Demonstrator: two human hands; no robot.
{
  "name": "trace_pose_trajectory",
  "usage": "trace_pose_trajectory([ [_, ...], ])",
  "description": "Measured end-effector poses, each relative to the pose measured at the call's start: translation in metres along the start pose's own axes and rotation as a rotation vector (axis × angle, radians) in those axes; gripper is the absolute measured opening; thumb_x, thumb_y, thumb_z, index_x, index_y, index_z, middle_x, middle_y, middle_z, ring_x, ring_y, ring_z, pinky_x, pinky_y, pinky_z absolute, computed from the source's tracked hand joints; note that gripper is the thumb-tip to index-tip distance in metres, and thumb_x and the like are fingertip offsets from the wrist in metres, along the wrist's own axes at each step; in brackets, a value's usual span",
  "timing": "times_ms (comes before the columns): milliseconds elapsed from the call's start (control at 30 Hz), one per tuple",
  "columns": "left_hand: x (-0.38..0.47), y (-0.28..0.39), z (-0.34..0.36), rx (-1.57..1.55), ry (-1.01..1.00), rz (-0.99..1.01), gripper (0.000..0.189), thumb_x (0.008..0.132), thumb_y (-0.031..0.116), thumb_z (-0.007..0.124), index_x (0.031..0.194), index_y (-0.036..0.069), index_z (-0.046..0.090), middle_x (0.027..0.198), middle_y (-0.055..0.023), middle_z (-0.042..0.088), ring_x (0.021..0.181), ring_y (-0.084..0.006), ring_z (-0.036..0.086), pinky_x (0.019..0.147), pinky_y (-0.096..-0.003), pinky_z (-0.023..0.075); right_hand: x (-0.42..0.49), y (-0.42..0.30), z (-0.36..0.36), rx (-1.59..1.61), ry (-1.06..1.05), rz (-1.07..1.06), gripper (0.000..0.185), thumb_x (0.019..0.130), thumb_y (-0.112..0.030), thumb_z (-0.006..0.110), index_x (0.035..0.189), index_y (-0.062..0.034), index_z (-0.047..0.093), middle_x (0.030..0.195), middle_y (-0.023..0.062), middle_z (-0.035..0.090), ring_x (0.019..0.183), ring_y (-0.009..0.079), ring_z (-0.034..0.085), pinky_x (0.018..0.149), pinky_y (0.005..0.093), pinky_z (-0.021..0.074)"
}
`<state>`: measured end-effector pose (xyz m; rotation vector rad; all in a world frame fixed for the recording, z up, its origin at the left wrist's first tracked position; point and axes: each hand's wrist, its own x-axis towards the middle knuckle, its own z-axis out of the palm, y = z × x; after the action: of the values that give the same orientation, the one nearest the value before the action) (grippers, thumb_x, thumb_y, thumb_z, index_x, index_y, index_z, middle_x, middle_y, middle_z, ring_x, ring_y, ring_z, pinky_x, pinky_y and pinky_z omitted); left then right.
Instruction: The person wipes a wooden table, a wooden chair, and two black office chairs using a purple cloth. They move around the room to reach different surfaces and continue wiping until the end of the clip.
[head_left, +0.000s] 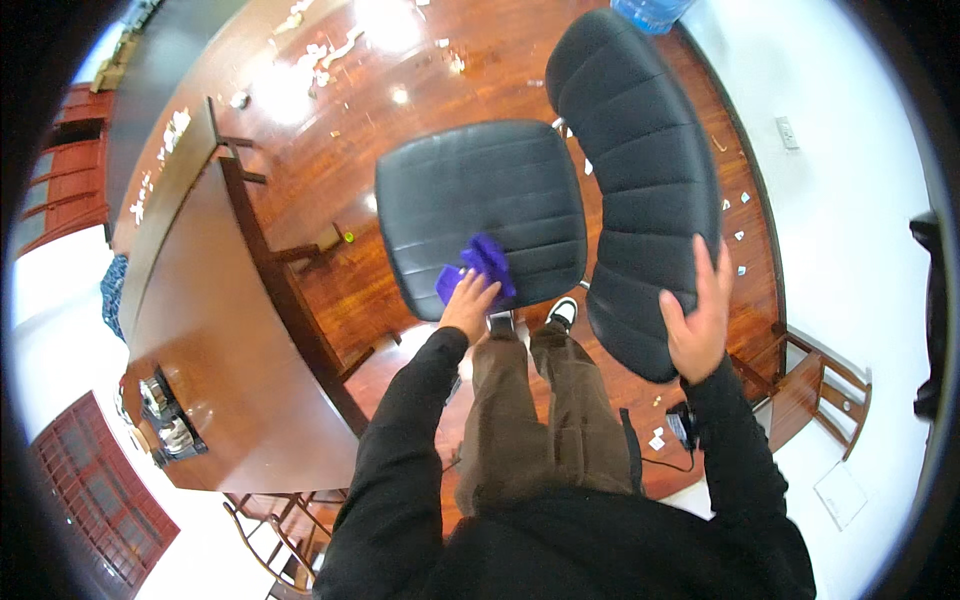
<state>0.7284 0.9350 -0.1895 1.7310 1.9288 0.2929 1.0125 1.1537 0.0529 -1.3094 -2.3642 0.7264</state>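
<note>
Before me stands an office chair with a black padded seat (480, 187) and a curved, ribbed backrest (645, 180) on its right side. A crumpled purple cloth (489, 259) lies on the near part of the seat. My left hand (471, 304) grips the near end of this cloth and presses it against the seat. At the near right, my right hand (699, 322) rests on the outer edge of the backrest, thumb spread from the fingers, with no cloth in it.
To the left is a brown wooden table (232, 337) bearing a dark tray (171, 420) of items. Paper scraps (319, 60) litter the wooden floor. A wooden chair (814, 390) stands by the white wall (832, 210). A blue plastic water bottle (651, 11) is at the top.
</note>
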Motion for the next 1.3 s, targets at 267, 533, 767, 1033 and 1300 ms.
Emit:
trace_pose_trajectory([
  [267, 0.125, 0.000, 0.000, 0.237, -0.319, 0.304, 0.072, 0.080, 0.035, 0.070, 0.146, 0.018, 0.046, 0.159, -0.0082, 0.030, 0.149, -0.0337, 0.018, 0.119, -0.0541, 0.0184, -0.011, -0.009, -0.013, -0.113, -0.092, 0.225, 0.073, 0.086, -0.021, 0.061, 0.151, -0.0066, 0.032, 0.158, 0.0276, 0.019, 0.144, 0.0432, 0.028, 0.116, 0.0531, 0.0234],
  [533, 0.306, -0.044, -0.040, 0.215, 0.199, 0.043, 0.067, 0.082, 0.031, 0.061, 0.145, 0.011, 0.046, 0.157, -0.0142, 0.030, 0.147, -0.0403, 0.019, 0.118, -0.0556, 0.0179, -0.029, -0.004, -0.017, -0.042, -0.089, 0.237, 0.073, 0.085, -0.012, 0.059, 0.152, -0.0049, 0.030, 0.158, 0.0291, 0.019, 0.145, 0.0420, 0.026, 0.118, 0.0518, 0.0195],
  [767, 0.290, -0.010, -0.027, 0.164, 0.104, 0.055, 0.070, 0.077, 0.029, 0.067, 0.140, 0.005, 0.050, 0.154, -0.0154, 0.033, 0.145, -0.0413, 0.020, 0.117, -0.0563, 0.0221, -0.029, -0.008, -0.017, -0.040, -0.107, 0.245, 0.069, 0.089, -0.015, 0.057, 0.151, -0.0052, 0.028, 0.152, 0.0382, 0.019, 0.140, 0.0482, 0.030, 0.114, 0.0560, 0.0225],
  [1033, 0.155, 0.046, 0.044, 0.122, -0.373, 0.587, 0.044, 0.095, 0.029, 0.049, 0.136, 0.017, 0.060, 0.156, -0.0032, 0.037, 0.150, -0.0245, 0.019, 0.122, -0.0461, 0.0175, -0.034, -0.005, -0.018, -0.064, -0.086, 0.276, 0.074, 0.083, -0.011, 0.057, 0.150, -0.0026, 0.030, 0.154, 0.0289, 0.026, 0.141, 0.0404, 0.032, 0.117, 0.0492, 0.0224],
  [1300, 0.200, 0.013, 0.048, 0.012, -0.303, 0.757, 0.047, 0.093, 0.034, 0.056, 0.139, 0.021, 0.055, 0.155, 0.0013, 0.038, 0.148, -0.0204, 0.025, 0.121, -0.0440, 0.0210, -0.033, -0.005, -0.019, -0.079, -0.107, 0.263, 0.076, 0.082, -0.012, 0.057, 0.152, -0.0054, 0.027, 0.154, 0.0309, 0.024, 0.140, 0.0427, 0.033, 0.117, 0.0529, 0.0216],
])
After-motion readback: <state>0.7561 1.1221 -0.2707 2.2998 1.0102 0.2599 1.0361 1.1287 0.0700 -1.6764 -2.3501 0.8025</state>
